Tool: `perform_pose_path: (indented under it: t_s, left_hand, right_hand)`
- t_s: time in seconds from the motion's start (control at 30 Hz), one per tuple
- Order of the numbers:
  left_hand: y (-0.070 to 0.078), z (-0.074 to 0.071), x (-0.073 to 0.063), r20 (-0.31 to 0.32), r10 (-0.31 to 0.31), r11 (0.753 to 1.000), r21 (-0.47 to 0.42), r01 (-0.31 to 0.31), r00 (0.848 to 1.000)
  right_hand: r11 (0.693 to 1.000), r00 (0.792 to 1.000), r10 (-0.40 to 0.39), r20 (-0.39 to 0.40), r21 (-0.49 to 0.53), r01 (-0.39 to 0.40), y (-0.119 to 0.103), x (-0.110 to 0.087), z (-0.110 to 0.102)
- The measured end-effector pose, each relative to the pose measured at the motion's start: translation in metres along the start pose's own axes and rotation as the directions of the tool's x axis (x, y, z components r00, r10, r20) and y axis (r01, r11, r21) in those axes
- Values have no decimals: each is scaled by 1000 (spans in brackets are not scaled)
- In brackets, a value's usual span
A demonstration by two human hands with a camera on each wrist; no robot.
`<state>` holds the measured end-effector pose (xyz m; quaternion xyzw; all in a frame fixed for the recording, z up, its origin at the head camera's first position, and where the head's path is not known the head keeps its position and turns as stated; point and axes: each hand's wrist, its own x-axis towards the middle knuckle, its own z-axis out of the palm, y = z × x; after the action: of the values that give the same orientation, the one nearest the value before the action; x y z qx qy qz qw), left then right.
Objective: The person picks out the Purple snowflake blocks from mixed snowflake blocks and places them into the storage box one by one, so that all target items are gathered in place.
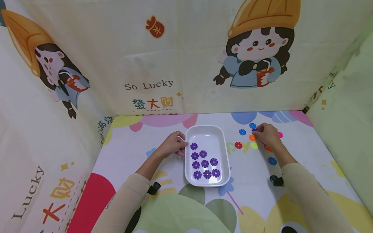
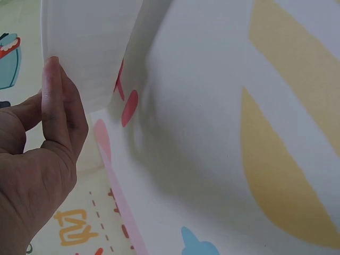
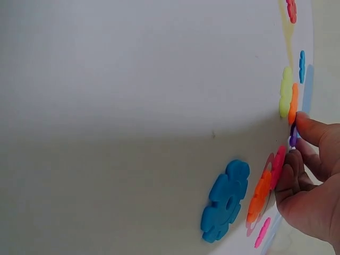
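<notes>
A white rectangular tray [image 1: 208,137] holds several purple flower-shaped plastic discs [image 1: 205,163], lying flat mostly on its left and lower side. My left hand [image 1: 175,144] grips the tray's left edge; the left wrist view shows its fingers against the tray's outer wall [image 2: 87,58]. Right of the tray, my right hand [image 1: 269,134] pinches a purple disc [image 3: 292,139] between thumb and fingers among loose coloured discs. Close to those fingertips lie an orange disc [image 1: 252,138] and a yellow-green disc [image 1: 254,146]. The hand partly hides the purple disc and others beneath it.
Blue discs [image 1: 242,132] and a red disc [image 1: 238,145] lie between tray and right hand. A larger-looking blue disc [image 3: 226,202] lies near the right wrist, and a pink one [image 1: 280,134] beyond the hand. Printed cloth walls [image 1: 186,64] enclose the patterned tabletop.
</notes>
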<state>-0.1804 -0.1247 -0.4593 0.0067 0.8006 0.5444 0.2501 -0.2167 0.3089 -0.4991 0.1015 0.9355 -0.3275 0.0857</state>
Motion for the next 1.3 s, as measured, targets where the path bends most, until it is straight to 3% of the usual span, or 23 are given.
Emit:
perform_pose_path:
  t_s: [0.57,0.9,1.3]
  left_hand:
    - [2,-1,-3,7,-1,1000,7,1,1000]
    - [1,0,-3,4,-8,1000,7,8,1000]
    - [-3,0,0,3,9,1000,-2,-9,1000]
  right_hand:
    - [998,996,-55,-77,39,58,0,-7,0]
    - [995,995,-76,-64,57,80,8,-10,-8]
    - [972,974,-226,-31,61,228,-10,-27,-16]
